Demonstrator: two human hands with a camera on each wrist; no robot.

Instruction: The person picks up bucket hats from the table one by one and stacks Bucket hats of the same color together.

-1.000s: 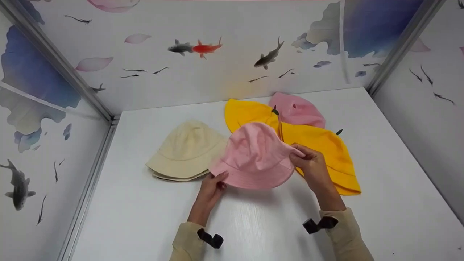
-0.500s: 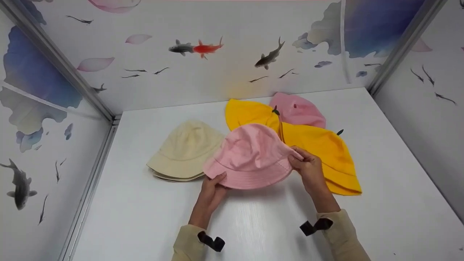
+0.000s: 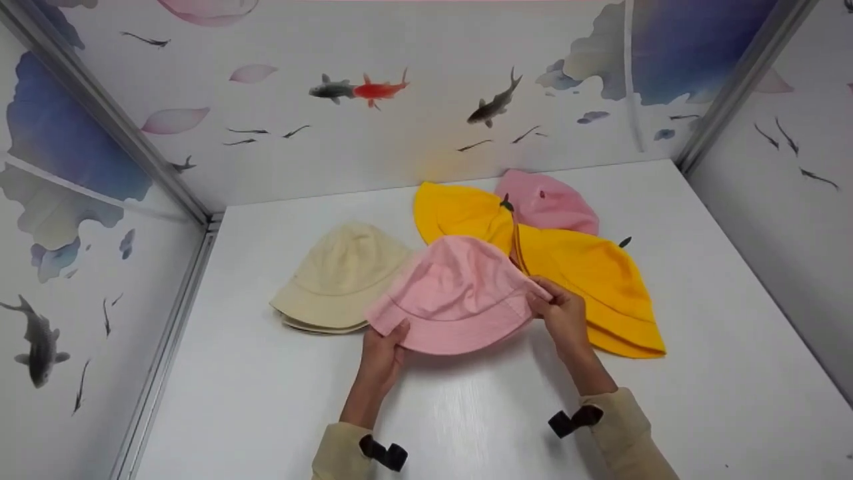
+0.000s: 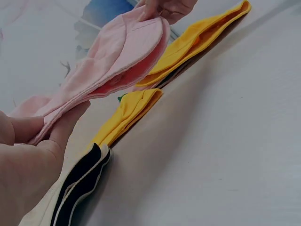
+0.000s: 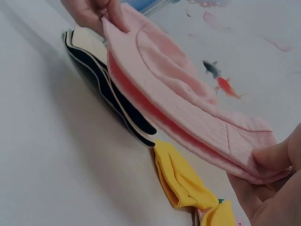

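A pink bucket hat (image 3: 460, 293) is held up off the white table between both hands, crown away from the person. My left hand (image 3: 383, 357) pinches the left end of its brim, thumb on top and fingers beneath. At the opposite end my right hand (image 3: 563, 320) pinches the brim the same way. In both wrist views the hat looks folded flat, its two brim layers slightly apart. Left of it lie stacked cream bucket hats (image 3: 343, 277), with dark linings showing in the left wrist view. Behind and to the right is a yellow hat (image 3: 593, 287).
Farther back lie another yellow hat (image 3: 460, 210) with a green leaf tab and a second pink hat (image 3: 550, 203), overlapping each other. A white wall (image 3: 266, 160) with printed fish closes the table's far side. Metal-framed panels stand left and right.
Both hands have brought the pink hat a little toward the person and to the left. Its brim looks flatter and more spread out. The other hats have stayed put.
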